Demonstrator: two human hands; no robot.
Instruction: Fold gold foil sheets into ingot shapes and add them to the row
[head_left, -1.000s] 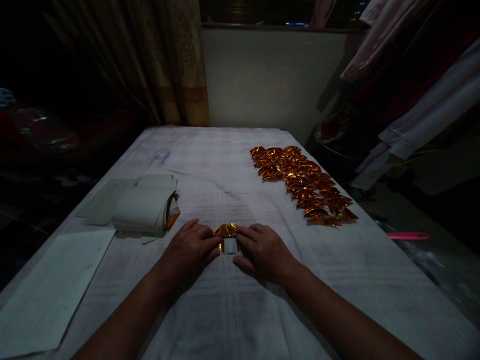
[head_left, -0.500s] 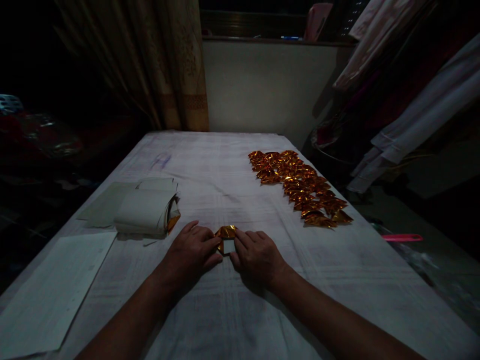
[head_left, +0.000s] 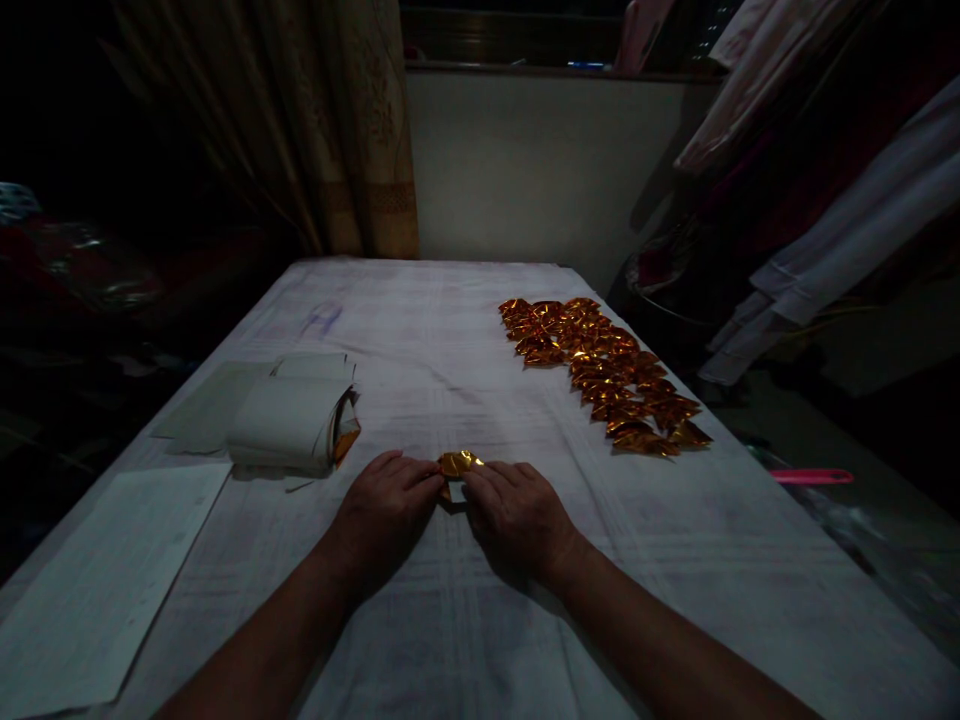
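A small folded piece of gold foil paper (head_left: 459, 464) with a white inner side lies near the middle of the cloth-covered table. My left hand (head_left: 390, 500) grips its left end, fingers closed together. On the right end, my right hand (head_left: 517, 510) pinches it the same way, and both thumbs are mostly hidden. To the right, several folded gold foil pieces (head_left: 600, 365) lie in overlapping rows. A curled stack of paper sheets (head_left: 285, 420), with gold showing at its edge, rests left of my left hand.
A flat white sheet (head_left: 112, 580) lies at the table's left front. The table (head_left: 450, 620) has a pale checked cloth. Curtains (head_left: 360, 150) hang behind at left, and clothes (head_left: 847, 230) hang at right. A pink handle (head_left: 814, 476) shows beyond the right edge.
Both hands have closed in a little on the foil paper, and less of its white inside shows. The thumbs have slipped out of sight. The view has shifted slightly.
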